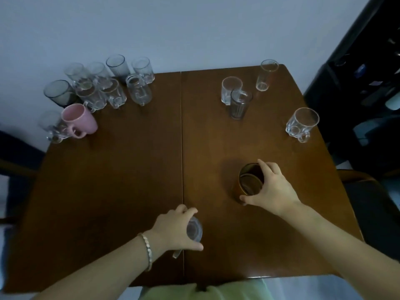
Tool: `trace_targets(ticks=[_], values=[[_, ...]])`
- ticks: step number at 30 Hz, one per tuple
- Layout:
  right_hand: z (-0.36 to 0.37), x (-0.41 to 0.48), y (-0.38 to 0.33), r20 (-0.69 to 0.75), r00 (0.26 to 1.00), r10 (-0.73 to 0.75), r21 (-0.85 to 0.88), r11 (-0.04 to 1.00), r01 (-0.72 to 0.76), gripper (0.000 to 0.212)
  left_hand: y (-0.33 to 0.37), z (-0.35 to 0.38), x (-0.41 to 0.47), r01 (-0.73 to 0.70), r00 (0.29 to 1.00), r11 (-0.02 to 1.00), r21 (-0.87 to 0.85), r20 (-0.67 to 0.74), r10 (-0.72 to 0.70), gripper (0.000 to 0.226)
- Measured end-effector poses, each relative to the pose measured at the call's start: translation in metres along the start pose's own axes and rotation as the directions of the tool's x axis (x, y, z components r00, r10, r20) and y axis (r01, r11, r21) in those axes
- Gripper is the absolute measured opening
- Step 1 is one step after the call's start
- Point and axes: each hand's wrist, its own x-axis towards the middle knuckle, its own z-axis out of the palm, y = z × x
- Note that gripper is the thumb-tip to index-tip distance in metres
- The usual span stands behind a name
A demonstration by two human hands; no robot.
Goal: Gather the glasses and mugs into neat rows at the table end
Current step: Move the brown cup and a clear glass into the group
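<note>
A brown wooden table (108, 191) with a seam down its middle stands against a pale wall (194, 29), dark furniture at 3 o'clock. Near the table's close edge, the left hand (173, 229) wraps a small clear glass (194, 231) from the left, fingers curled over the far rim and thumb pressed on the near side, so the grip is closed around it; the glass stands upright, long axis vertical, mouth up, right on the seam at about 6 o'clock. A bracelet (147, 250) circles that wrist. The right hand (273, 189) clasps an amber glass (249, 180) from the right, index finger over the far rim and thumb at the near base; it too is upright with its mouth open to the camera, at roughly 4 o'clock from the table's centre. At 10 to 11 o'clock a tight cluster (101, 83) of clear and smoky glasses and handled mugs stands in the far left corner, all upright, with a pink mug (79, 121) at its near edge, handle pointing toward 6 o'clock, touching a clear mug (53, 126) on its left. At 1 o'clock a tumbler (230, 89) and a darker ribbed glass (239, 105) stand touching, a tall glass (266, 74) farther back, and a clear handled mug (302, 124) alone at 2 o'clock near the right edge, handle toward 6 o'clock
</note>
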Motion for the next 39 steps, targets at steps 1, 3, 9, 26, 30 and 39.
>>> trace_targets(ticks=[1, 3, 9, 26, 30, 39], values=[[0.002, -0.003, -0.006, 0.008, 1.000, -0.016, -0.006, 1.000, 0.016, 0.116, 0.001, 0.007, -0.003, -0.003, 1.000, 0.999, 0.036, -0.020, 0.004, 0.096], [0.005, -0.005, -0.018, 0.023, 0.999, -0.041, -0.018, 0.999, 0.041, 0.116, 0.000, 0.014, -0.006, -0.005, 0.995, 0.998, 0.062, -0.101, 0.011, 0.090], [0.014, 0.001, -0.068, 0.020, 0.996, -0.087, -0.051, 0.995, 0.088, 0.115, -0.039, -0.013, -0.014, 0.044, 0.961, 0.971, -0.233, -0.256, -0.105, 0.068], [0.085, 0.117, -0.268, -0.070, 0.997, -0.019, 0.033, 0.999, 0.022, 0.114, -0.253, -0.251, 0.060, 0.227, 0.712, 0.962, -0.155, -0.648, -0.272, 0.078], [0.097, 0.141, -0.290, -0.083, 0.996, 0.015, 0.045, 0.999, -0.012, 0.114, -0.275, -0.269, 0.087, 0.266, 0.747, 0.958, -0.111, -0.605, -0.277, 0.072], [0.111, 0.199, -0.335, -0.091, 0.996, -0.004, -0.015, 1.000, 0.003, 0.110, -0.298, -0.267, 0.118, 0.276, 0.771, 0.959, -0.066, -0.581, -0.262, 0.085]])
